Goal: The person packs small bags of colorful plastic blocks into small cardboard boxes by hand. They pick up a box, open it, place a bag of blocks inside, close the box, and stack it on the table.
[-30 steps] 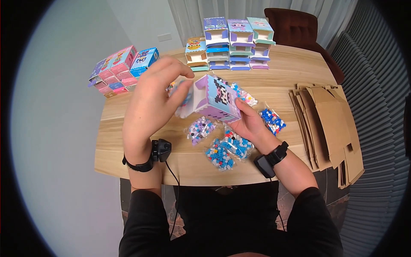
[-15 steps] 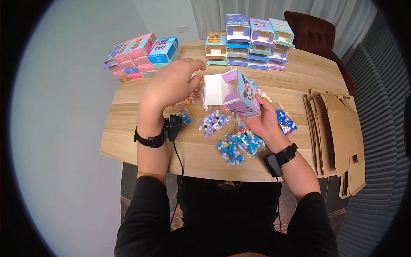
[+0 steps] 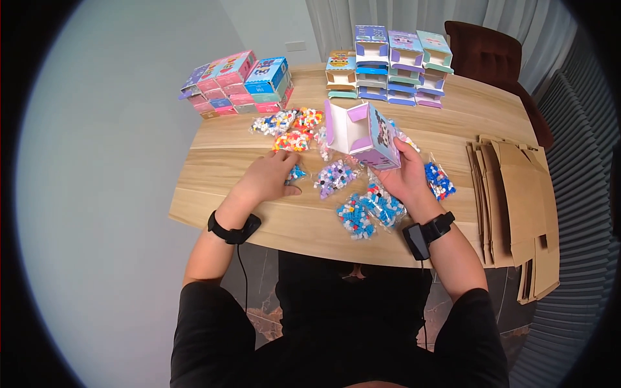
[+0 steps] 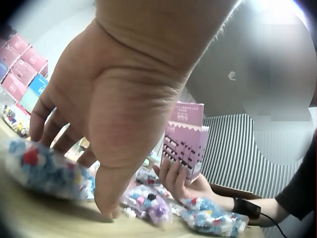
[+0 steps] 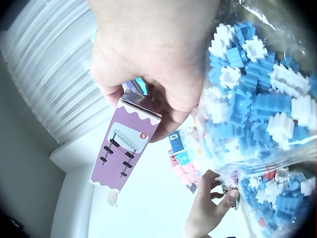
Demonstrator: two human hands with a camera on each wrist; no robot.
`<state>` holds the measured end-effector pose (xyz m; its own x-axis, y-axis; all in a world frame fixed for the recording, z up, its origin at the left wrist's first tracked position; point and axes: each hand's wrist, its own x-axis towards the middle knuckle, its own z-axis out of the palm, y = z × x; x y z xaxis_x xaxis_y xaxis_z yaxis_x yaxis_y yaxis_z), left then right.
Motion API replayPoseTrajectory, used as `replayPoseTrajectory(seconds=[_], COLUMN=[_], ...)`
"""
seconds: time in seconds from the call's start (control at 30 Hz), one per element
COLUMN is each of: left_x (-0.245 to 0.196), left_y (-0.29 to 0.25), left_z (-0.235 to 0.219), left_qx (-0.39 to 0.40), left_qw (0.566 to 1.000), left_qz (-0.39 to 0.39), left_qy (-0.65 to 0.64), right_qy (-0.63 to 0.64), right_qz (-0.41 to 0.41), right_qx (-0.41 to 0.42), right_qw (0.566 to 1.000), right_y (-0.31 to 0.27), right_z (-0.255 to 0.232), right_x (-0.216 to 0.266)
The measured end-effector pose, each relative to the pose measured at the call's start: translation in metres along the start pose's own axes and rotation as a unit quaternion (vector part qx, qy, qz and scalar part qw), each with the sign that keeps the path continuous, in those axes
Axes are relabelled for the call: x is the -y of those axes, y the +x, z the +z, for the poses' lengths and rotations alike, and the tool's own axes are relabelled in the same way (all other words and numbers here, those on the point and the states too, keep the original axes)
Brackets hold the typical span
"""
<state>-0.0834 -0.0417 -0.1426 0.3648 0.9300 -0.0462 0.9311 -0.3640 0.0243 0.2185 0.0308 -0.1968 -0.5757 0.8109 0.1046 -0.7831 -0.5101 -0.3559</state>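
In the head view, the right hand (image 3: 410, 176) grips a purple and light-blue box (image 3: 384, 134) above the table, its open end and raised flap turned left. The right wrist view shows that hand (image 5: 148, 54) with fingers and thumb round the box (image 5: 119, 153). On the left, the other hand (image 3: 266, 178) is low over a small bag of blue pieces (image 3: 296, 172), partly covering it. From the left wrist, this hand (image 4: 124, 104) has its fingers spread beside the bag (image 4: 47, 171) and its thumb apart; whether they touch it is unclear.
Bags of coloured pieces (image 3: 336, 178) lie around the table's middle. Closed boxes (image 3: 236, 81) are stacked at the back left, open-ended boxes (image 3: 372, 55) at the back centre. Flattened cardboard (image 3: 524, 194) lies on the right, with a brown chair (image 3: 485, 52) behind.
The left hand has left the box's open end and come down to the small blue bag. The box's flap now stands out to the left, and the right hand still holds the box.
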Motion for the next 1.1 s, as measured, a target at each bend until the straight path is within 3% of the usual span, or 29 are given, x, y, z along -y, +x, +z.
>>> replayPoseTrajectory(seconds=[0.2, 0.3, 0.4, 0.5, 0.6, 0.73, 0.87, 1.0, 1.1], left_x=[0.001, -0.01, -0.02, -0.049, -0.076, -0.09, -0.087, -0.083, -0.078], left_y=[-0.001, 0.002, 0.015, 0.023, 0.031, 0.047, 0.061, 0.067, 0.06], left_z=[-0.037, -0.074, -0.104, -0.139, -0.151, -0.146, -0.125, -0.118, -0.123], left_qx=[0.026, -0.096, -0.256, -0.372, -0.404, -0.287, -0.272, -0.298, -0.26], left_qw=[0.992, 0.969, 0.931, 0.834, 0.792, 0.862, 0.902, 0.907, 0.924], left_qz=[-0.06, -0.031, -0.008, 0.069, 0.123, 0.132, 0.099, 0.132, 0.118], left_qy=[-0.104, -0.225, -0.259, -0.403, -0.44, -0.396, -0.321, -0.266, -0.254], right_qy=[0.024, 0.024, 0.005, -0.006, -0.01, -0.017, -0.039, -0.007, -0.013], right_qz=[-0.032, -0.038, -0.036, -0.02, -0.019, -0.03, -0.044, -0.026, -0.022], right_qx=[0.011, 0.011, 0.03, 0.036, 0.031, 0.035, 0.028, 0.022, 0.004], right_qw=[0.999, 0.999, 0.999, 0.999, 0.999, 0.999, 0.998, 0.999, 1.0], right_y=[-0.003, -0.002, -0.002, -0.005, -0.003, -0.002, -0.002, 0.0, 0.0], right_z=[0.003, 0.005, 0.008, 0.015, 0.014, 0.011, 0.017, 0.016, 0.016], right_x=[0.001, -0.001, 0.0, 0.001, -0.001, -0.001, -0.001, -0.004, -0.003])
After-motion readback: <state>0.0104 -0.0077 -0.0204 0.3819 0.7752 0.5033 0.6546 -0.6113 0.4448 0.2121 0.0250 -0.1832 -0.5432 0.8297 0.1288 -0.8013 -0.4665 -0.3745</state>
